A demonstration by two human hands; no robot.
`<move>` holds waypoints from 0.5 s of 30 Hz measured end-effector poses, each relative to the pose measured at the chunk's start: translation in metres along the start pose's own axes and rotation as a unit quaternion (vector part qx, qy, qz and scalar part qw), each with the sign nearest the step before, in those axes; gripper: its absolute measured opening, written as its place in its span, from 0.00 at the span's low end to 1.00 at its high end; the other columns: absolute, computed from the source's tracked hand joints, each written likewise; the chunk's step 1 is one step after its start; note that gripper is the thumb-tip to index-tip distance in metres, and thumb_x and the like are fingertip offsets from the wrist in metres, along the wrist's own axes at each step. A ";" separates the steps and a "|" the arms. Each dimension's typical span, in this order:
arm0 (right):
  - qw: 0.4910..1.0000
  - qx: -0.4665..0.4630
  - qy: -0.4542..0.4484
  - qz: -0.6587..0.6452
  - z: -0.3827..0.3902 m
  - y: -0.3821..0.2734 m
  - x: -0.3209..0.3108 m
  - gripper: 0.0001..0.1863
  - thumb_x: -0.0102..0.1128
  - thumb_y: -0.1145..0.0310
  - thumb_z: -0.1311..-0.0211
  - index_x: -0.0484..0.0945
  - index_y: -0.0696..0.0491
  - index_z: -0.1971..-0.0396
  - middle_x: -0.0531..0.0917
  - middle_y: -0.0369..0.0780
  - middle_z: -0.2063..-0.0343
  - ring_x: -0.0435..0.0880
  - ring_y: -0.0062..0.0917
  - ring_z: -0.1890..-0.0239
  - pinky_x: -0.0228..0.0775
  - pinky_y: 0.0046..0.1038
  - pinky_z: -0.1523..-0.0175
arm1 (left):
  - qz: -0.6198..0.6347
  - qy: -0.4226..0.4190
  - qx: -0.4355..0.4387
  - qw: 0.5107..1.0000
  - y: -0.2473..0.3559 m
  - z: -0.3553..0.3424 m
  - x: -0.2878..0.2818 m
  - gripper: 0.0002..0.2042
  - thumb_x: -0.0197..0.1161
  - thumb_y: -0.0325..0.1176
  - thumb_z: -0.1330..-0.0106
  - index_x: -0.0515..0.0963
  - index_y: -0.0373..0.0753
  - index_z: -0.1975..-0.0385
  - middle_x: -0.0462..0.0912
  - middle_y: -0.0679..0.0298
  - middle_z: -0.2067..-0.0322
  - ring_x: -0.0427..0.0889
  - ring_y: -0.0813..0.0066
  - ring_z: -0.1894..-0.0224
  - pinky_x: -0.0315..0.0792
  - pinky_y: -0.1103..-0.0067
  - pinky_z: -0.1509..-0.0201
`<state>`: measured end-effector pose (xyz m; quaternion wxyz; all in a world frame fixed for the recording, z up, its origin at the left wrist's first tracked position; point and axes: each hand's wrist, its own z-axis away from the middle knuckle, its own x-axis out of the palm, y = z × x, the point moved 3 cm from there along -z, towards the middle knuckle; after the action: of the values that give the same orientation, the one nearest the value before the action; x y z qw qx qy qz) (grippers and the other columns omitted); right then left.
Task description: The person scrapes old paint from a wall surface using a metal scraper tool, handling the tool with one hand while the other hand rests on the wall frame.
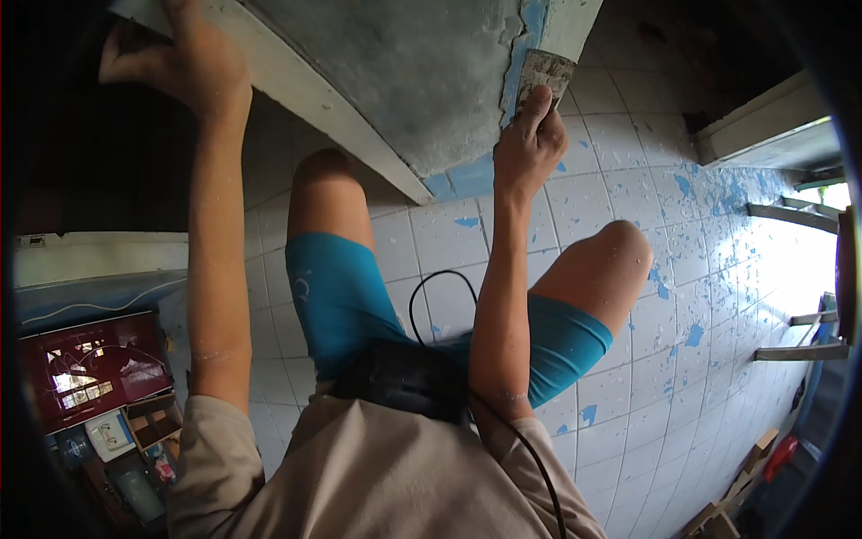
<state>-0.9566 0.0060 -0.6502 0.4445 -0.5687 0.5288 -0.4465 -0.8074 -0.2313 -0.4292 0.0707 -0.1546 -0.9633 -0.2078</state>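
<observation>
My right hand point(532, 148) is closed round a scraper point(545, 75) with a wide, worn, stained blade. The blade lies against the pale edge of a grey wall point(422, 72), beside a strip of flaking blue paint point(516, 67). At the upper left, my left hand point(193, 67) holds the white frame point(292, 108) along the wall's other side. Its thumb lies over the front while the other fingers bend behind the edge; their tips are partly hidden. More blue paint point(467, 175) remains at the wall's lower corner.
Blue paint flakes point(682, 186) litter the white tiled floor point(584, 458). My bent knees flank the wall corner. A black cable point(539, 458) runs past my right arm. Wooden legs point(799, 353) stand at the right; a dark red glossy panel point(94, 368) is at the left.
</observation>
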 end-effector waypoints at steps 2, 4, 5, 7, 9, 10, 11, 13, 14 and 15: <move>1.000 0.024 -0.008 0.007 0.017 0.042 -0.009 0.35 0.48 0.46 0.16 0.76 0.63 0.76 0.72 0.43 0.86 0.67 0.28 0.81 0.59 0.39 0.72 | 0.001 -0.004 -0.004 1.000 -0.004 0.008 0.004 0.42 0.78 0.51 0.34 0.52 0.36 0.40 0.65 0.52 0.43 0.71 0.66 0.40 0.70 0.67 0.32; 0.995 0.081 -0.056 -0.020 0.034 0.072 -0.014 0.30 0.49 0.50 0.15 0.79 0.61 0.71 0.76 0.41 0.84 0.74 0.25 0.83 0.66 0.33 0.74 | -0.002 -0.005 0.003 1.000 -0.009 0.008 0.005 0.42 0.79 0.51 0.35 0.52 0.36 0.40 0.65 0.52 0.43 0.71 0.66 0.40 0.70 0.67 0.31; 0.995 0.078 -0.056 -0.022 0.038 0.068 -0.019 0.30 0.49 0.50 0.15 0.79 0.61 0.71 0.76 0.41 0.84 0.74 0.25 0.83 0.66 0.33 0.74 | 0.003 -0.016 0.008 1.000 -0.009 0.008 0.003 0.43 0.78 0.53 0.35 0.52 0.35 0.40 0.65 0.52 0.43 0.70 0.67 0.40 0.70 0.67 0.31; 0.981 0.088 -0.105 -0.134 0.042 0.058 -0.024 0.22 0.50 0.54 0.14 0.76 0.59 0.63 0.82 0.40 0.75 0.77 0.20 0.84 0.70 0.24 0.76 | 0.006 -0.025 0.011 1.000 -0.007 0.008 0.000 0.43 0.78 0.54 0.35 0.52 0.35 0.40 0.64 0.52 0.43 0.69 0.67 0.39 0.69 0.67 0.31; 0.971 0.110 -0.131 -0.170 0.044 0.049 -0.026 0.20 0.49 0.55 0.14 0.75 0.59 0.55 0.86 0.43 0.66 0.80 0.21 0.83 0.71 0.25 0.76 | -0.006 -0.022 0.007 1.000 -0.005 0.011 -0.003 0.43 0.78 0.54 0.35 0.52 0.35 0.41 0.64 0.52 0.43 0.69 0.67 0.39 0.69 0.67 0.31; 0.970 0.103 -0.137 -0.173 0.044 0.048 -0.025 0.20 0.48 0.54 0.14 0.75 0.58 0.54 0.84 0.41 0.68 0.80 0.21 0.81 0.72 0.25 0.74 | -0.009 -0.021 0.008 1.000 -0.005 0.010 -0.001 0.43 0.78 0.55 0.35 0.52 0.35 0.41 0.64 0.52 0.43 0.69 0.67 0.39 0.69 0.67 0.31; 0.969 0.096 -0.142 -0.177 0.044 0.047 -0.025 0.20 0.48 0.53 0.14 0.75 0.58 0.54 0.82 0.38 0.70 0.79 0.20 0.79 0.74 0.25 0.72 | -0.012 -0.019 0.009 1.000 -0.005 0.009 0.000 0.43 0.77 0.55 0.34 0.52 0.35 0.41 0.64 0.52 0.43 0.69 0.68 0.39 0.69 0.68 0.31; 0.970 0.095 -0.118 -0.189 0.048 0.050 -0.031 0.22 0.48 0.52 0.14 0.76 0.58 0.49 0.78 0.36 0.73 0.77 0.19 0.77 0.74 0.25 0.69 | -0.015 -0.017 0.008 1.000 -0.005 0.009 0.002 0.43 0.77 0.55 0.34 0.52 0.35 0.41 0.64 0.52 0.43 0.69 0.68 0.39 0.69 0.68 0.31; 0.970 0.096 -0.094 -0.202 0.050 0.051 -0.036 0.24 0.47 0.51 0.14 0.77 0.58 0.44 0.74 0.34 0.75 0.76 0.18 0.75 0.75 0.26 0.66 | -0.015 -0.015 0.013 1.000 -0.004 0.009 0.002 0.43 0.77 0.55 0.34 0.52 0.34 0.41 0.64 0.52 0.43 0.69 0.68 0.39 0.70 0.68 0.31; 0.970 0.096 -0.094 -0.201 0.052 0.051 -0.041 0.24 0.47 0.51 0.14 0.77 0.58 0.44 0.74 0.34 0.75 0.76 0.18 0.75 0.75 0.26 0.66 | -0.014 -0.013 0.018 1.000 -0.004 0.009 0.002 0.43 0.77 0.56 0.34 0.52 0.34 0.41 0.64 0.52 0.43 0.69 0.68 0.39 0.70 0.68 0.31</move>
<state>-0.9183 0.0459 -0.7123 0.4454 -0.6575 0.3144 -0.5200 -0.8115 -0.2300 -0.4380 0.0577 -0.1422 -0.9700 -0.1888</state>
